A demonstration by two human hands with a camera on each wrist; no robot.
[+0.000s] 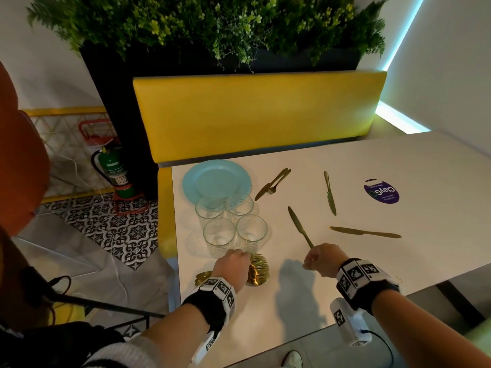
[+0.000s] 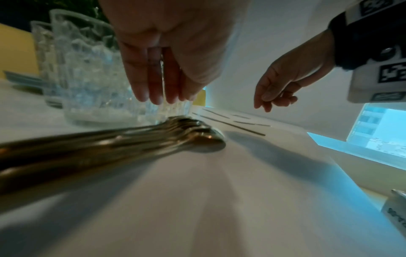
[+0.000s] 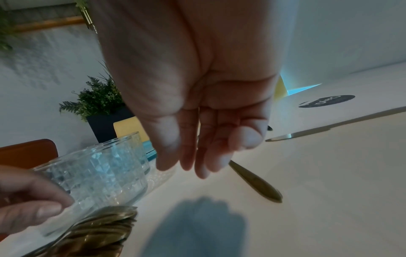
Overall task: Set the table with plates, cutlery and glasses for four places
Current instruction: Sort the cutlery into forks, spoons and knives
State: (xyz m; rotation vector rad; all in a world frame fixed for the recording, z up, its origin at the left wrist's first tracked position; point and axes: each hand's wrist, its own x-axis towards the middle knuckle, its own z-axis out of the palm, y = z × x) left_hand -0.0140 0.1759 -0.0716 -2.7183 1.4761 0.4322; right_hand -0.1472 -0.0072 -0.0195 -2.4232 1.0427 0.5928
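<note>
Fingers (image 3: 197, 153) — perhaps just above knife (image 3: 257, 182)

Gold cutlery (image 1: 300, 227), turquoise plates (image 1: 216, 179)

Each wrist had a black band (image 1: 204, 306) with white blocks (image 1: 221, 286) on it, printed with black square patterns. A white box (image 1: 350, 324) with a thin black cable hung under the right wrist. A white knit cuff (image 1: 125, 353) showed on the left arm.

Four glasses (image 1: 231, 224) crowd the plates (image 1: 216, 180); bare table (image 1: 425, 251) lies open beyond the knives (image 1: 365, 231).
</note>
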